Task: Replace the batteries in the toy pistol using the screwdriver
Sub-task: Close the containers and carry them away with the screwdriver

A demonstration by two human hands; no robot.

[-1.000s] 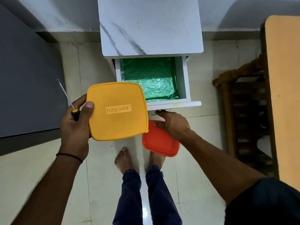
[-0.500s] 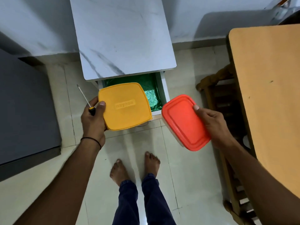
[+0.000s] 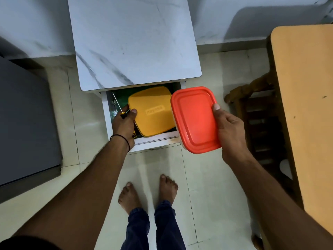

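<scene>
A person stands barefoot on a pale tiled floor (image 3: 207,177) before a small white marble-patterned cabinet (image 3: 133,42) with its drawer (image 3: 106,116) pulled open. The left hand (image 3: 124,123) is closed around both a square yellow plastic lidded container (image 3: 153,110) and a thin metal-shafted screwdriver with a black-and-yellow handle (image 3: 118,105), holding them inside the drawer over its green lining; the screwdriver's shaft points up and away from the thumb. The right hand (image 3: 228,130) grips a rectangular red-lidded plastic container (image 3: 194,120) by its right edge, just right of the drawer and above the floor. A wooden desk with an orange top (image 3: 306,105) stands at the right. The toy pistol and batteries cannot be seen.
</scene>
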